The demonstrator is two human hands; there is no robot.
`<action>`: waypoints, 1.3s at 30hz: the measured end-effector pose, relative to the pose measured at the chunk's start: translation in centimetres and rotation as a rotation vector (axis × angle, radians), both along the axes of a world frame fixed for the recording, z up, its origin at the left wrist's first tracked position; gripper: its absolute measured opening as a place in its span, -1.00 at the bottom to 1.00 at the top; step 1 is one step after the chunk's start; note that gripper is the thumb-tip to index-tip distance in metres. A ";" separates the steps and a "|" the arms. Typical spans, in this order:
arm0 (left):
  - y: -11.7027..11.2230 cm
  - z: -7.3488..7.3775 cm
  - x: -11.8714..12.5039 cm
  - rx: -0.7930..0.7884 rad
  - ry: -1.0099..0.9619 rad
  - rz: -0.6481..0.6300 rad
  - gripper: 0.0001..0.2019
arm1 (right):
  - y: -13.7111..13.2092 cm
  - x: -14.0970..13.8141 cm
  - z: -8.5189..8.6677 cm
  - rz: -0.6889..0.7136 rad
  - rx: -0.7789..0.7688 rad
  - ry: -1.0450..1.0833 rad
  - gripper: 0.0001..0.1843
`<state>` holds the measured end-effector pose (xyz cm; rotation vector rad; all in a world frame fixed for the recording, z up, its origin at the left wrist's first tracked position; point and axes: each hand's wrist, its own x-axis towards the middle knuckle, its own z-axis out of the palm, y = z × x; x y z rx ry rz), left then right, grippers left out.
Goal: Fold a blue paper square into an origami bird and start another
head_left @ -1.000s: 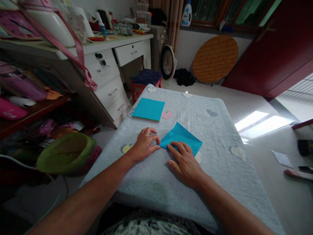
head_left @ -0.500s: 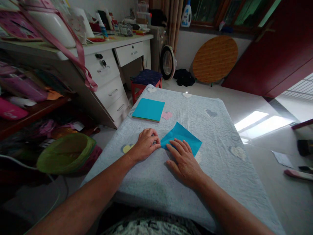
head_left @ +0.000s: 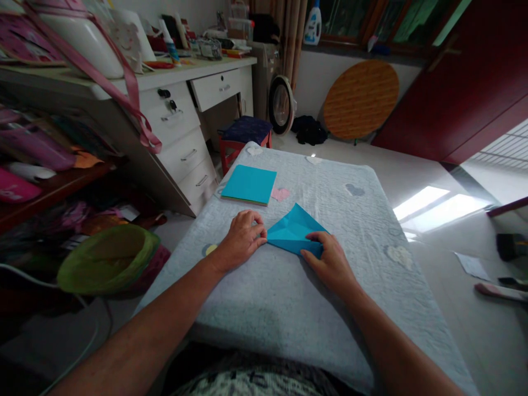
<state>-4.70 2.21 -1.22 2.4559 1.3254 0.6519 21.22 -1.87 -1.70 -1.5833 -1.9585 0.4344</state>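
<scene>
A blue sheet of origami paper lies on the cloth-covered table, its near edge folded up and over toward the middle. My left hand pinches the paper's left corner between thumb and fingers. At the right side, my right hand grips the folded part, thumb at the near edge and fingers bent on top; the right corner is partly hidden under it. Beyond my left hand rests a stack of square coloured paper with a blue sheet uppermost.
The table wears a pale patterned cloth. Past its far left corner stands a red stool. To the left are a white desk and a bin with a green liner. A round wooden board leans against the wall.
My right hand has gone from lying flat on the paper to gripping its near right part. The near edge now shows as a raised fold. My left hand keeps its pinch.
</scene>
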 end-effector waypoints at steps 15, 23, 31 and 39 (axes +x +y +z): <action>0.7 -0.7 -0.1 -0.138 -0.034 0.035 -0.95 | 0.4 -0.2 -0.8 0.007 -0.004 -0.028 -0.85; 0.8 -0.4 0.1 -0.163 0.013 0.059 -0.93 | 0.5 -0.4 -1.0 -0.009 -0.003 0.008 -0.87; 0.5 -0.2 0.7 -0.167 0.035 0.131 -0.95 | 0.5 -0.7 -0.9 -0.053 -0.024 -0.028 -0.85; 0.3 -0.3 0.8 -0.086 0.077 0.187 -0.94 | 0.4 -0.8 -0.8 -0.068 -0.034 -0.078 -0.88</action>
